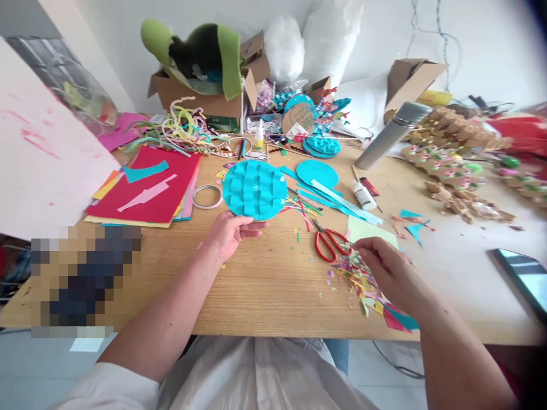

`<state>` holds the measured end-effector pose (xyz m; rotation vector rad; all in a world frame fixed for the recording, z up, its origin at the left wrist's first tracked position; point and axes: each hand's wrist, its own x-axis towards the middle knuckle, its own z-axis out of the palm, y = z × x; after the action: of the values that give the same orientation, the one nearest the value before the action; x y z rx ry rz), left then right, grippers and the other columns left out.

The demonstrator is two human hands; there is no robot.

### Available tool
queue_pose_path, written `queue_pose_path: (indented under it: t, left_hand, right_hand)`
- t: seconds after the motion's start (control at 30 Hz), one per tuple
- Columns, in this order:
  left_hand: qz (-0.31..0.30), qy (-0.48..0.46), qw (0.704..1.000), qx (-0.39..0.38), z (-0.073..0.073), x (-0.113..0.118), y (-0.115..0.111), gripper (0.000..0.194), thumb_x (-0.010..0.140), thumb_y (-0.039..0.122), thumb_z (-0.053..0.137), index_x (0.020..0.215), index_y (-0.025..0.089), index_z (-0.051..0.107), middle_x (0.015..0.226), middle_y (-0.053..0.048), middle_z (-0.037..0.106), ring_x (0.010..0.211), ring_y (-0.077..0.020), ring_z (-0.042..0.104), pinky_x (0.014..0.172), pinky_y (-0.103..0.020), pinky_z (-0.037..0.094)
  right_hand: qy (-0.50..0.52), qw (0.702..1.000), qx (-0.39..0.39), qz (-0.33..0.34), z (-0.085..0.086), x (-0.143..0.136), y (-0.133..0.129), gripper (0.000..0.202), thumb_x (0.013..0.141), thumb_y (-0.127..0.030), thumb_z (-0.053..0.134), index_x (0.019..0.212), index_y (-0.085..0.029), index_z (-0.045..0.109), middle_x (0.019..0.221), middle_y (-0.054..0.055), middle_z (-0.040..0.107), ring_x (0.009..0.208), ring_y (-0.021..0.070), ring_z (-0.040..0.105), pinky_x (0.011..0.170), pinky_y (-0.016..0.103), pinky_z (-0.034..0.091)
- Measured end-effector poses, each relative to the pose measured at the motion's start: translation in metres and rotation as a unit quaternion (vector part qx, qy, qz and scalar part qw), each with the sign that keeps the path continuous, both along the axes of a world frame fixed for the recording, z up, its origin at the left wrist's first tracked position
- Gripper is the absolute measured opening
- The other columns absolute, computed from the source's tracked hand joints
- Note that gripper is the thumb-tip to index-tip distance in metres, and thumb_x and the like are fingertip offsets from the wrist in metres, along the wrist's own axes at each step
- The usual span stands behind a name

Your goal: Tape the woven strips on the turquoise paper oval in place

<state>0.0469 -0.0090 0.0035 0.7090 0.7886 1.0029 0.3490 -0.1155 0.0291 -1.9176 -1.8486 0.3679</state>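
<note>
A round turquoise paper disc (255,189), covered with rows of raised, wavy paper folds, is held up above the table by my left hand (234,230). The thumb lies at its lower edge and the other fingers reach underneath. Small white patches show near the disc's right edge. My right hand (387,267) is closed in a pinch over a heap of coloured paper scraps (356,276). A tiny whitish bit shows at its fingertips, too small to name. Just left of those fingertips lie red-handled scissors (329,242). A flat turquoise circle (317,173) lies beyond the disc.
Stacked coloured paper (145,188) and a tape roll (207,196) lie left. Turquoise strips (342,199), a white glue bottle (364,195) and a grey flask (391,136) are right of centre. A phone (521,279) lies far right. Cardboard boxes (200,105) stand behind.
</note>
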Motion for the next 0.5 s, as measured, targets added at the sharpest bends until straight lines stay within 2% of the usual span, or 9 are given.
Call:
queue_pose_path:
  t: [0.13,0.3,0.4,0.5]
  left_hand:
    - [0.004,0.016,1.000,0.005,0.001,0.000,-0.001,0.025,0.067,0.010,0.065,0.091,0.009,0.072,0.089,-0.013,0.077,0.080,-0.0262,0.075,0.058,-0.025,0.058]
    - [0.008,0.039,0.999,0.000,0.003,0.002,0.000,0.025,0.067,0.009,0.064,0.091,0.008,0.072,0.089,-0.013,0.077,0.079,-0.0259,0.075,0.058,-0.025,0.058]
    - [0.005,0.038,0.999,0.001,0.003,0.002,0.000,0.025,0.067,0.009,0.064,0.091,0.009,0.071,0.089,-0.012,0.077,0.079,-0.0256,0.075,0.058,-0.025,0.058]
    - [-0.016,0.030,0.999,0.007,0.003,0.002,-0.001,0.027,0.067,0.011,0.066,0.093,0.010,0.071,0.091,-0.012,0.077,0.081,-0.0262,0.075,0.059,-0.026,0.058]
  right_hand:
    - [-0.027,0.997,-0.047,-0.055,-0.010,0.031,-0.019,0.027,0.088,-0.037,0.038,0.091,-0.021,0.060,0.061,0.003,0.057,0.058,0.0199,0.054,0.056,0.032,0.041]
    - [-0.023,0.995,-0.052,-0.080,-0.016,0.044,-0.033,0.030,0.086,-0.035,0.039,0.091,-0.020,0.065,0.064,0.005,0.061,0.057,0.0193,0.056,0.056,0.032,0.043]
    - [-0.011,0.997,-0.021,-0.073,-0.017,0.044,-0.034,0.033,0.087,-0.036,0.042,0.102,-0.019,0.067,0.058,0.001,0.055,0.051,0.0172,0.049,0.052,0.031,0.039]
    - [0.053,0.997,0.025,-0.047,-0.011,0.033,-0.025,0.040,0.089,-0.034,0.048,0.124,-0.020,0.060,0.058,-0.003,0.047,0.049,0.0145,0.043,0.050,0.029,0.036]
